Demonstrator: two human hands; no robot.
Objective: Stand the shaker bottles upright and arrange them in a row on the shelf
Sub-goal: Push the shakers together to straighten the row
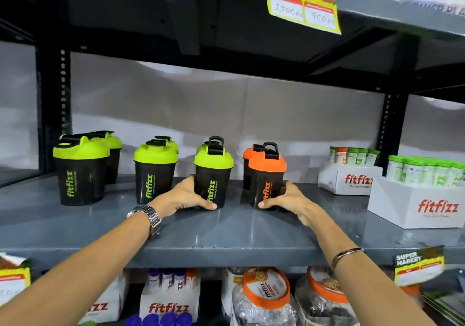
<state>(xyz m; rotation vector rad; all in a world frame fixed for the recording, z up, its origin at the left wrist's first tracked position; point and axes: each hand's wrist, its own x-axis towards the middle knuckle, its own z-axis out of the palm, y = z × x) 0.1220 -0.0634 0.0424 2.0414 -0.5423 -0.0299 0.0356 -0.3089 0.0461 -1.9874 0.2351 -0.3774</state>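
Note:
Several black shaker bottles stand upright on the grey shelf (226, 235), in pairs front to back. My left hand (187, 196) grips the base of a green-lidded shaker (214, 174), with another green one close behind it. My right hand (284, 198) grips the base of an orange-lidded shaker (268, 174), with a second orange one behind. Further left stand a green-lidded shaker (154, 172) and a green-lidded shaker at the far left (80, 169), each with a partner behind.
Two white fitfizz boxes (412, 205) of small green-capped tubes sit at the shelf's right end. A price tag (303, 3) hangs from the shelf above, another price tag (419, 266) on this shelf's front edge. The lower shelf holds jars (266, 298) and boxes.

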